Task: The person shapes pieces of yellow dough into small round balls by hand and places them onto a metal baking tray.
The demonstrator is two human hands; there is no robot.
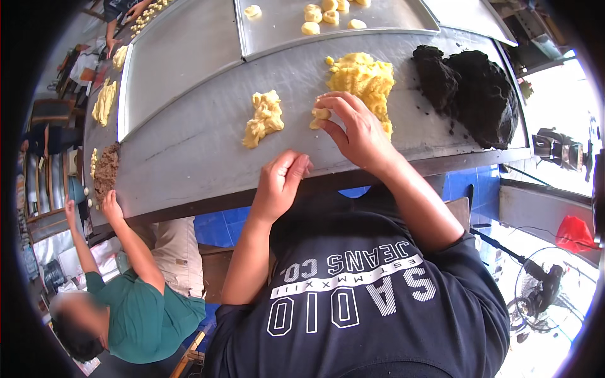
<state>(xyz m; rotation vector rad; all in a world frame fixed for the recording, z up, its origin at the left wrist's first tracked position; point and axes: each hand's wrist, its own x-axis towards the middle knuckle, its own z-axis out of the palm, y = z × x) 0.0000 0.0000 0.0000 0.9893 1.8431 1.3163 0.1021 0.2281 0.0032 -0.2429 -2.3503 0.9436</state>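
My right hand (pixel 353 129) is closed round a small piece of pale dough (pixel 320 118) beside a large mound of bright yellow dough (pixel 353 75). My left hand (pixel 283 179) is held lower, near the table's front edge, thumb and fingers curled together; whether anything is between them I cannot make out. Above it a paler, lumpy piece of dough (pixel 261 123) lies on the metal tabletop (pixel 189 157). At the right of the yellow mound sits a large dark, nearly black mass (pixel 479 101).
Metal trays (pixel 179 63) line the far side, one holding several pale rounds (pixel 330 16). A co-worker (pixel 142 302) in green works at the left by brown filling (pixel 107 173); another person's hand (pixel 135 9) shows at top left. A fan (pixel 535 283) stands lower right.
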